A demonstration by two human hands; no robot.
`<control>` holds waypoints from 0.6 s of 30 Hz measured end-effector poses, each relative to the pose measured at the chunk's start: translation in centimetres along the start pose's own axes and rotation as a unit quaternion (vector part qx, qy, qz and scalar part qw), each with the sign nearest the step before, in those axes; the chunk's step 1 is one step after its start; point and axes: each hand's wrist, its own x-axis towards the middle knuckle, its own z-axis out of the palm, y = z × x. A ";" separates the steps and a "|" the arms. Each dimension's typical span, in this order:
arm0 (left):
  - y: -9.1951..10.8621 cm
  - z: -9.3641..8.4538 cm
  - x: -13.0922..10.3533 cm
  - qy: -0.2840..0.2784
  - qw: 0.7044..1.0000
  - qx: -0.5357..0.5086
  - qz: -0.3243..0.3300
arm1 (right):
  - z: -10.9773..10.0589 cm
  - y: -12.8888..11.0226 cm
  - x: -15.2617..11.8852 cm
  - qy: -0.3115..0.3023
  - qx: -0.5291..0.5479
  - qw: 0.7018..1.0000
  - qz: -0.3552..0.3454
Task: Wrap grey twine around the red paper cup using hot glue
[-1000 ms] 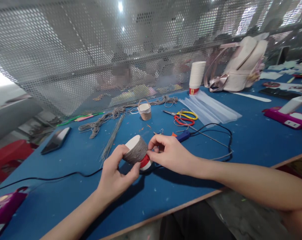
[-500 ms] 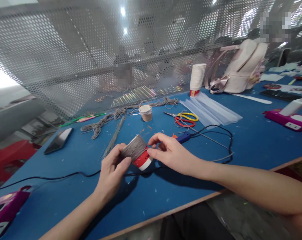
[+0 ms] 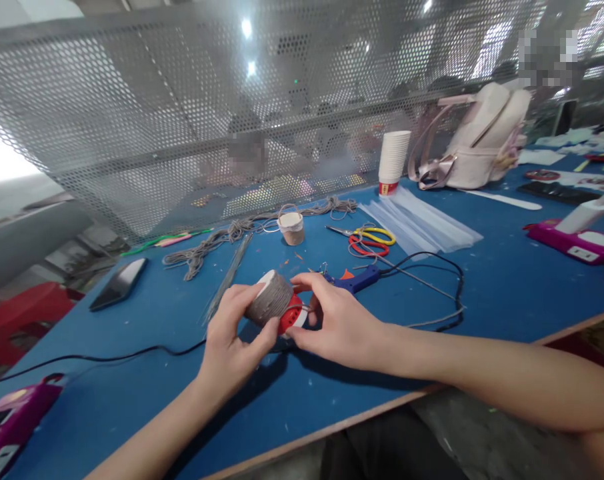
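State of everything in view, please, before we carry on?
Cup: tilted, partly cord-wrapped, in left hand
Right hand: at cup's red end
Bucket: upright, handle raised
Cup stack: upright
Scissors: lying flat
Glue gun: lying down
Phone: screen dark
Backpack: upright

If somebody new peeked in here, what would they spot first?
Probably the paper cup wrapped in gray cord, tilted between the left hand and right hand above the bright blue table. Next, perhaps the red-and-yellow-handled scissors beyond the hands, and the pale pink backpack at the back right.
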 end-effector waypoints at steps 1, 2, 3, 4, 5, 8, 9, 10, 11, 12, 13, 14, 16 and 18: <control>0.1 0.0 0.0 0.006 0.999 0.027 0.021 | 0.1 0.1 0.0 0.009 -0.016 1.000 -0.015; 0.2 -0.1 0.0 0.015 0.998 0.053 0.041 | 0.1 0.2 -0.1 0.020 -0.032 0.999 -0.030; 0.3 -0.1 0.0 0.026 0.995 0.075 0.059 | 0.1 0.3 -0.1 0.031 -0.052 0.997 -0.049; 0.4 -0.1 0.0 0.035 0.992 0.093 0.076 | 0.2 0.5 -0.1 0.040 -0.073 0.994 -0.071; 0.5 -0.1 0.0 0.043 0.989 0.108 0.092 | 0.2 0.6 -0.2 0.046 -0.096 0.990 -0.093; 0.8 0.0 -0.3 0.057 0.982 0.124 0.132 | 0.2 0.8 -0.3 0.041 -0.150 0.978 -0.137; 0.9 0.1 -0.4 0.056 0.981 0.122 0.138 | 0.3 0.8 -0.3 0.037 -0.160 0.976 -0.140; 0.9 0.2 -0.5 0.054 0.982 0.116 0.140 | 0.3 0.8 -0.4 0.033 -0.168 0.975 -0.140; 0.9 0.2 -0.6 0.049 0.983 0.109 0.138 | 0.3 0.8 -0.4 0.031 -0.175 0.974 -0.138; 0.9 0.3 -0.6 0.045 0.985 0.103 0.134 | 0.3 0.8 -0.4 0.028 -0.181 0.974 -0.136; 0.9 0.4 -0.7 0.042 0.986 0.097 0.129 | 0.3 0.7 -0.4 0.026 -0.186 0.973 -0.134; 0.9 0.5 -0.7 0.041 0.987 0.093 0.125 | 0.3 0.7 -0.4 0.024 -0.189 0.973 -0.133; 0.8 0.6 -0.7 0.043 0.989 0.085 0.113 | 0.3 0.7 -0.4 0.023 -0.192 0.972 -0.131; 0.7 0.6 -0.7 0.048 0.991 0.080 0.097 | 0.3 0.7 -0.4 0.023 -0.193 0.972 -0.132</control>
